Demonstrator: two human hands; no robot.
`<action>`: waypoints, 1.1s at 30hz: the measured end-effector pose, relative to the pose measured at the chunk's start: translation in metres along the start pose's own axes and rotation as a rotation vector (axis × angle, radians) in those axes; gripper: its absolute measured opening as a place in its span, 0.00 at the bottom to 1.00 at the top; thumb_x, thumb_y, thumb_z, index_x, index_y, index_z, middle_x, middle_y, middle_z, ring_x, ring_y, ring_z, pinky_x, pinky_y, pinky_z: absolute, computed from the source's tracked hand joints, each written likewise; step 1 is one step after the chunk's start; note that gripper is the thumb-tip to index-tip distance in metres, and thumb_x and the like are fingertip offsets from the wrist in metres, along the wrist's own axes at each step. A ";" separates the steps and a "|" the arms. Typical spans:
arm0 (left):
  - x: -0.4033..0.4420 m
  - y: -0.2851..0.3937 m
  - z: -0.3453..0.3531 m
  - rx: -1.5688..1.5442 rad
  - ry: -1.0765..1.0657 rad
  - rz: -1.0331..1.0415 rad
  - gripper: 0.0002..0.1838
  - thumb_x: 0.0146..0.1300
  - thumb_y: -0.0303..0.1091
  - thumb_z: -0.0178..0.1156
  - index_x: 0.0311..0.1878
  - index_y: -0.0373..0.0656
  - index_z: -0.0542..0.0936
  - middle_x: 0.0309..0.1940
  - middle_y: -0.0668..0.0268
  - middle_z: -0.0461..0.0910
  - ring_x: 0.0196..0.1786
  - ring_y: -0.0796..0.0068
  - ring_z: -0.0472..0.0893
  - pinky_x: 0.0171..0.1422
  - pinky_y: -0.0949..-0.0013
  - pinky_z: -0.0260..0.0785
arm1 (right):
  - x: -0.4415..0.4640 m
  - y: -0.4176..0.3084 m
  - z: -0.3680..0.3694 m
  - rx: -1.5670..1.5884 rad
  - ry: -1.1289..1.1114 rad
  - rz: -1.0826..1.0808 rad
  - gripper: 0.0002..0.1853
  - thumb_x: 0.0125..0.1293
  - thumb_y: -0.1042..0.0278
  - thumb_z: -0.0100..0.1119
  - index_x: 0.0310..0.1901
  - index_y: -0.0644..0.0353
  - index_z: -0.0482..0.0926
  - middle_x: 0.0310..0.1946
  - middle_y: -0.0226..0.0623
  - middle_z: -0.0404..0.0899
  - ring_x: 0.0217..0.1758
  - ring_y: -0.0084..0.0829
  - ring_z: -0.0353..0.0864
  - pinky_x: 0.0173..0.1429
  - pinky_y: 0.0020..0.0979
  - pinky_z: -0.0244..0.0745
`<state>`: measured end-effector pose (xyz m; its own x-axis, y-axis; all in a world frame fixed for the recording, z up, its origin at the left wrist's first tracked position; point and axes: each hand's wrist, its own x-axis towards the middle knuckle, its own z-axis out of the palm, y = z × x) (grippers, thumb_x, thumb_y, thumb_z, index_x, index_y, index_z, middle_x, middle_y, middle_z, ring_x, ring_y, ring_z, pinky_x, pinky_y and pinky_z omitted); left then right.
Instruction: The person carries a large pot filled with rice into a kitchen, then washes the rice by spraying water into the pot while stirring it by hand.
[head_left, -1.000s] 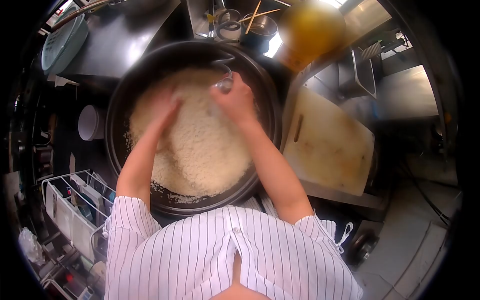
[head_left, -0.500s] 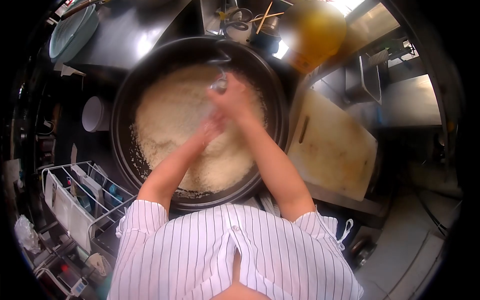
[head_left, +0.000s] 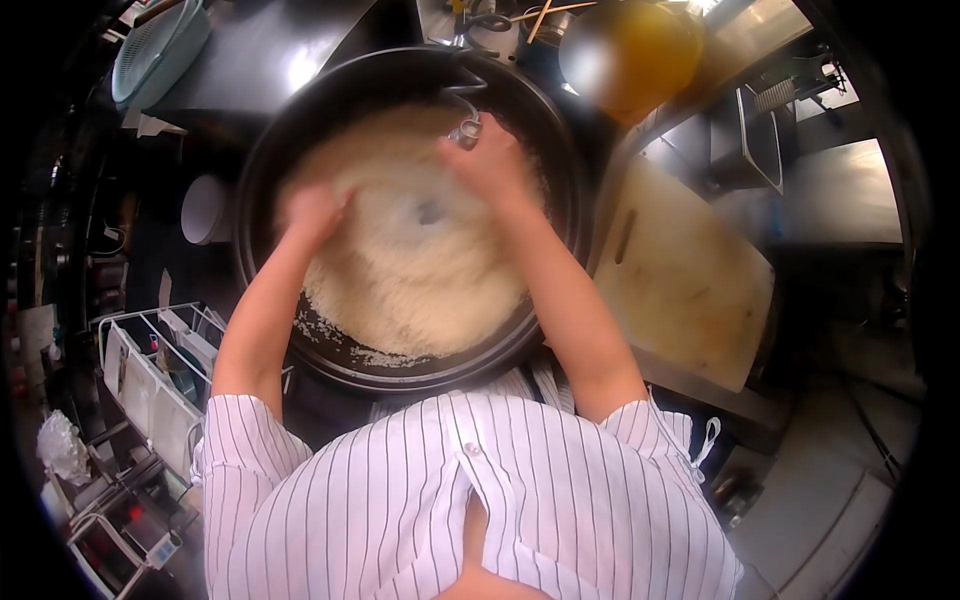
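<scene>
A large dark round pot in front of me holds pale rice grains. My right hand is above the rice at the upper right, its fingers closed around a shiny metal end piece, whose exact kind is unclear. From it a curved, hose-like line runs up to the pot's far rim. My left hand is over the left part of the rice, its fingers smeared by motion. Between the hands, a small dark, wet-looking hollow shows in the blurred rice surface.
A stained cutting board lies right of the pot. Beyond the pot are a yellow bowl-like vessel and a steel counter. A pale green basket, a white tub and a wire rack stand on the left.
My hands were close together over the middle of the rice. The left has swung away to the left; the right, still holding the metal piece, sits slightly higher and farther right.
</scene>
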<state>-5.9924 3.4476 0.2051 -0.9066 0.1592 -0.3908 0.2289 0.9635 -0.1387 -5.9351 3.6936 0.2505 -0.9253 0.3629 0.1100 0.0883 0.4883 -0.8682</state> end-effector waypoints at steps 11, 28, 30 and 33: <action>-0.069 0.050 0.032 -0.660 -0.877 0.043 0.28 0.63 0.57 0.41 0.53 0.42 0.67 0.52 0.57 0.65 0.55 0.61 0.66 0.58 0.59 0.58 | -0.001 -0.003 -0.002 -0.016 -0.010 0.021 0.24 0.44 0.54 0.62 0.40 0.63 0.74 0.32 0.48 0.79 0.39 0.44 0.78 0.46 0.37 0.72; -0.123 0.112 0.009 -0.232 0.150 1.102 0.34 0.51 0.48 0.57 0.60 0.43 0.63 0.64 0.55 0.56 0.67 0.58 0.53 0.68 0.49 0.45 | 0.004 0.006 -0.009 0.029 0.069 0.035 0.24 0.43 0.55 0.63 0.39 0.64 0.74 0.31 0.47 0.79 0.37 0.43 0.79 0.44 0.37 0.72; -0.132 0.122 0.028 -0.006 0.119 1.425 0.32 0.50 0.46 0.56 0.59 0.42 0.65 0.65 0.57 0.55 0.68 0.59 0.52 0.70 0.49 0.40 | 0.004 0.008 -0.008 0.013 0.053 0.033 0.24 0.43 0.54 0.62 0.39 0.64 0.73 0.31 0.47 0.79 0.38 0.43 0.79 0.44 0.37 0.72; -0.116 0.147 0.033 -0.045 0.220 1.367 0.29 0.48 0.42 0.55 0.56 0.43 0.68 0.63 0.58 0.58 0.67 0.59 0.54 0.71 0.48 0.36 | 0.002 0.009 -0.008 0.013 0.017 0.077 0.24 0.44 0.54 0.62 0.39 0.62 0.73 0.31 0.47 0.79 0.38 0.42 0.79 0.44 0.38 0.72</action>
<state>-5.8419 3.5639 0.1997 -0.0119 0.9991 -0.0408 0.9640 0.0223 0.2648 -5.9334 3.7052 0.2473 -0.9094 0.4129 0.0505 0.1546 0.4482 -0.8804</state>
